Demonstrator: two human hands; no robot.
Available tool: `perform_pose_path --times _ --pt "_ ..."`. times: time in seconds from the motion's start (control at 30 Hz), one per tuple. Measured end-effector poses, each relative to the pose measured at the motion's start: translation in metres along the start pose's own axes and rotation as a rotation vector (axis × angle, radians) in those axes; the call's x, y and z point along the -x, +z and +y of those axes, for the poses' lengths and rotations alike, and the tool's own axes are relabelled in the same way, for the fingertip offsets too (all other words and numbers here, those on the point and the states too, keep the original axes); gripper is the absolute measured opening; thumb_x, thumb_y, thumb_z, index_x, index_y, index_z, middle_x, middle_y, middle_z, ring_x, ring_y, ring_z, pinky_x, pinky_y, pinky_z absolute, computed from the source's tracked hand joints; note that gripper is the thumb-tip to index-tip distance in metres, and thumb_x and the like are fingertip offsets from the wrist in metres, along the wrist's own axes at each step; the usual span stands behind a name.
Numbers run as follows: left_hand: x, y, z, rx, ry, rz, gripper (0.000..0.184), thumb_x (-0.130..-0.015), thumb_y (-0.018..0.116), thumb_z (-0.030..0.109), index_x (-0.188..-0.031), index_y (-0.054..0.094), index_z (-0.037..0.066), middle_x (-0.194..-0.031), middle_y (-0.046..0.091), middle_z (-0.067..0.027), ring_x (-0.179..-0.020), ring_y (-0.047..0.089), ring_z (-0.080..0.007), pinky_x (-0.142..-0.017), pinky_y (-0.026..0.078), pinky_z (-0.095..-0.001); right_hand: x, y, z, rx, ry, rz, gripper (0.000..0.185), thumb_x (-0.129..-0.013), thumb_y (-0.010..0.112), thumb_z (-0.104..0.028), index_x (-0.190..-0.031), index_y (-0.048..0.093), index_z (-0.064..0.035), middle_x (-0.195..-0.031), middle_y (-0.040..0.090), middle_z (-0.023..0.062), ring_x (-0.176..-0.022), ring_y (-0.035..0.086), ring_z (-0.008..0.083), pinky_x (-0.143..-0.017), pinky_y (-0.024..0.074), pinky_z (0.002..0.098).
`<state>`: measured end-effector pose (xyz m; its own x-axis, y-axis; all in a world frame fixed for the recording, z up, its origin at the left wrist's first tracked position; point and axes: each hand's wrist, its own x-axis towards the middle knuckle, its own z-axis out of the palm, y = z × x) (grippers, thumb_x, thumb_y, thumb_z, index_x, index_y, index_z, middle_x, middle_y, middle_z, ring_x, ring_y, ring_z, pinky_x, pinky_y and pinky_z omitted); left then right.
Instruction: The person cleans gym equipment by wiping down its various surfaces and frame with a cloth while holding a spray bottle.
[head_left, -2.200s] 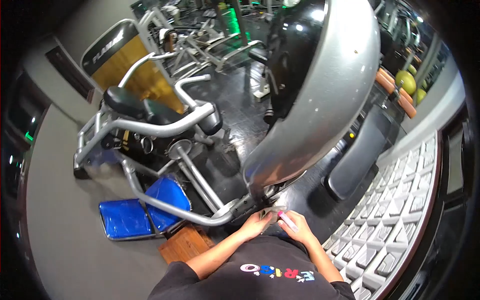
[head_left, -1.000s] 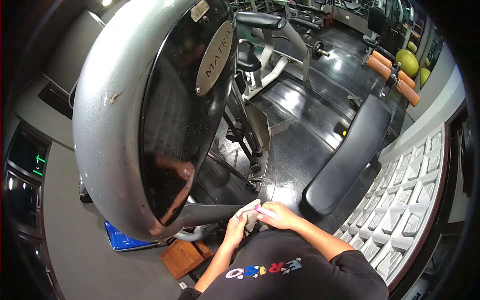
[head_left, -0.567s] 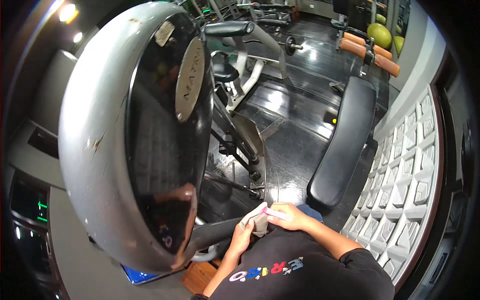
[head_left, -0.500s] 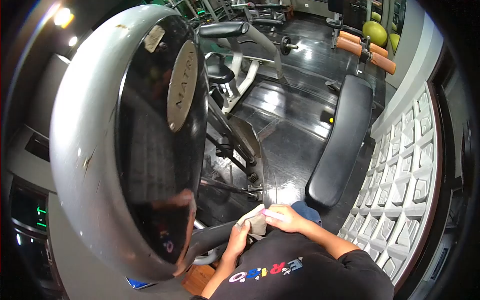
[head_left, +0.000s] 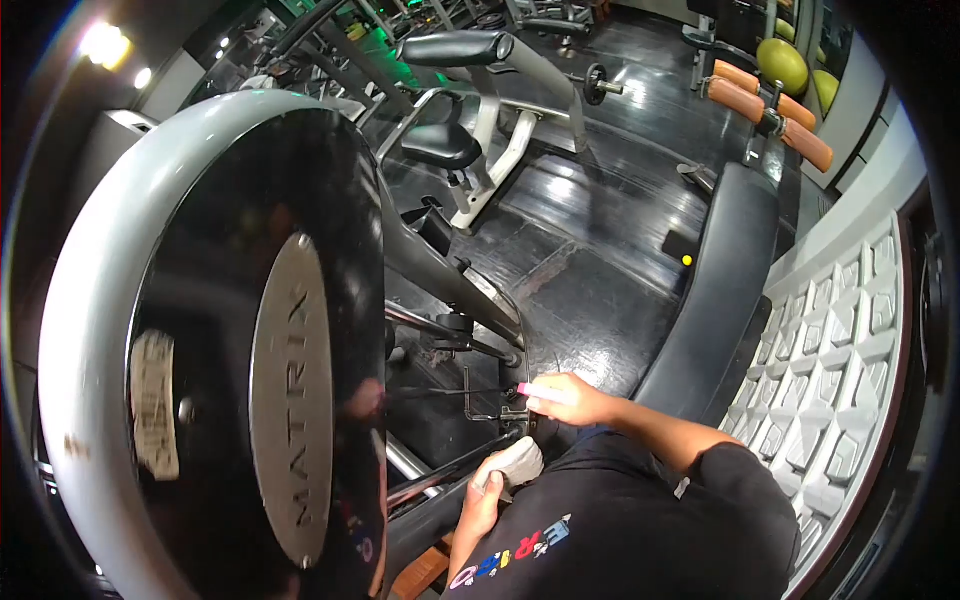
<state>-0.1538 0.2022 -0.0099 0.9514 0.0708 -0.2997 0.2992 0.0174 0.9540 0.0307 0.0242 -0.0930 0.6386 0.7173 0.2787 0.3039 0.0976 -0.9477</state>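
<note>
A crumpled pale cloth (head_left: 519, 463) is gripped in my left hand (head_left: 482, 502), low in the view beside the black shirt. My right hand (head_left: 575, 400), up and to the right of it, is closed round a small white bottle with a pink tip (head_left: 546, 392). The pink end points left, over the dark floor and the metal base of the machine. Bottle and cloth are apart. Close on the left stands the large machine housing (head_left: 215, 330) with a MATRIX plate (head_left: 291, 400).
A long black padded bench (head_left: 715, 290) runs along the right, beside a white wall of raised panels (head_left: 825, 350). Ahead are a machine with a black seat (head_left: 441, 146), orange rollers (head_left: 735, 98) and a yellow-green ball (head_left: 782, 66). A wooden box (head_left: 421, 572) is at the bottom.
My right hand has moved the bottle away from the cloth, up and forward. The cloth has stayed in my left hand, slightly lower. The machine housing now appears larger and nearer.
</note>
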Motion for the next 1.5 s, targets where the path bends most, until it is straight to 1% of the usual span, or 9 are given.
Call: perform_pose_path --times 0.17,0.4,0.6,0.7,0.77,1.0,1.27,1.4,1.5 --pt "-0.007 0.015 0.005 -0.034 0.003 0.064 0.055 -0.102 0.047 0.044 -0.13 0.055 -0.002 -0.128 0.06 -0.0108 -0.122 0.052 -0.0204 -0.107 0.035 -0.0346 -0.025 -0.035 0.015 0.121 0.023 -0.097 0.026 -0.093 0.066 -0.028 -0.101 0.067 -0.0029 -0.081 0.061 0.0128 -0.075 0.06 0.0298 -0.07 0.0479 0.0388" --pt "0.018 0.012 -0.011 -0.057 0.072 0.121 0.055 -0.102 0.048 0.044 -0.131 0.054 -0.002 -0.129 0.059 -0.0106 -0.121 0.053 -0.0214 -0.105 0.037 -0.035 0.002 -0.029 0.024 0.132 0.133 -0.139 0.035 -0.093 0.064 -0.033 -0.112 0.066 -0.0038 -0.084 0.062 0.0139 -0.079 0.061 0.0307 -0.073 0.0485 0.0393" --pt "0.021 0.02 -0.042 0.208 0.025 0.207 0.054 -0.103 0.045 0.04 -0.135 0.05 -0.004 -0.132 0.058 -0.0135 -0.123 0.052 -0.0214 -0.107 0.035 -0.034 0.034 -0.009 0.012 0.112 0.148 -0.113 0.033 -0.094 0.062 -0.034 -0.098 0.063 -0.001 -0.086 0.061 0.0159 -0.082 0.061 0.035 -0.075 0.0476 0.0424" --pt "0.018 0.03 -0.035 0.394 -0.009 0.224 0.054 -0.102 0.047 0.037 -0.136 0.047 -0.005 -0.133 0.057 -0.016 -0.123 0.054 -0.0253 -0.107 0.038 -0.0381 0.045 -0.013 0.011 0.138 0.141 -0.184 0.034 -0.094 0.064 -0.03 -0.113 0.064 -0.002 -0.09 0.063 0.0153 -0.083 0.062 0.0307 -0.075 0.0491 0.0388" --pt "0.011 0.035 -0.035 0.599 -0.008 0.29 0.055 -0.1 0.05 0.035 -0.136 0.046 -0.006 -0.134 0.056 -0.0184 -0.123 0.055 -0.0304 -0.106 0.042 -0.043 0.047 -0.014 0.014 0.19 0.084 -0.183 0.033 -0.091 0.065 -0.035 -0.094 0.063 -0.0021 -0.085 0.061 0.0163 -0.081 0.062 0.035 -0.073 0.0483 0.0428" --pt "-0.02 0.042 0.005 0.909 0.044 0.22 0.068 -0.097 0.045 0.051 -0.142 0.041 -0.001 -0.141 0.05 -0.0195 -0.13 0.048 -0.034 -0.112 0.034 -0.0478 0.0 -0.046 0.016 0.138 0.102 -0.302 0.035 -0.093 0.062 -0.037 -0.095 0.063 -0.0021 -0.085 0.06 0.0175 -0.082 0.061 0.0377 -0.073 0.047 0.0449" --pt "-0.158 0.083 0.018 0.852 -0.193 0.436 0.064 -0.1 0.046 0.045 -0.142 0.04 -0.004 -0.142 0.05 -0.0178 -0.13 0.05 -0.0299 -0.111 0.036 -0.0447 -0.095 -0.149 0.095 0.176 -0.168 -0.334 0.026 -0.092 0.065 -0.027 -0.102 0.063 -0.0037 -0.076 0.055 0.0142 -0.071 0.057 0.0333 -0.063 0.0451 0.0435" --pt "-0.216 0.113 0.066 1.018 -0.336 0.173 0.063 -0.099 0.05 0.044 -0.139 0.044 -0.004 -0.143 0.049 -0.0183 -0.131 0.048 -0.0295 -0.112 0.035 -0.0433 -0.146 -0.228 0.115 0.187 0.038 -0.383 0.029 -0.092 0.064 -0.027 -0.113 0.063 -0.0071 -0.074 0.054 0.0131 -0.07 0.056 0.0326 -0.063 0.0459 0.0431" --pt "-0.25 0.125 0.091 0.842 -0.383 0.114 0.062 -0.095 0.061 0.036 -0.14 0.045 -0.002 -0.141 0.051 -0.0143 -0.131 0.047 -0.0254 -0.111 0.035 -0.0401 -0.18 -0.277 0.129 0.253 -0.112 -0.289 0.031 -0.091 0.065 -0.026 -0.115 0.063 -0.0061 -0.075 0.054 0.0138 -0.07 0.056 0.0343 -0.064 0.0462 0.043"
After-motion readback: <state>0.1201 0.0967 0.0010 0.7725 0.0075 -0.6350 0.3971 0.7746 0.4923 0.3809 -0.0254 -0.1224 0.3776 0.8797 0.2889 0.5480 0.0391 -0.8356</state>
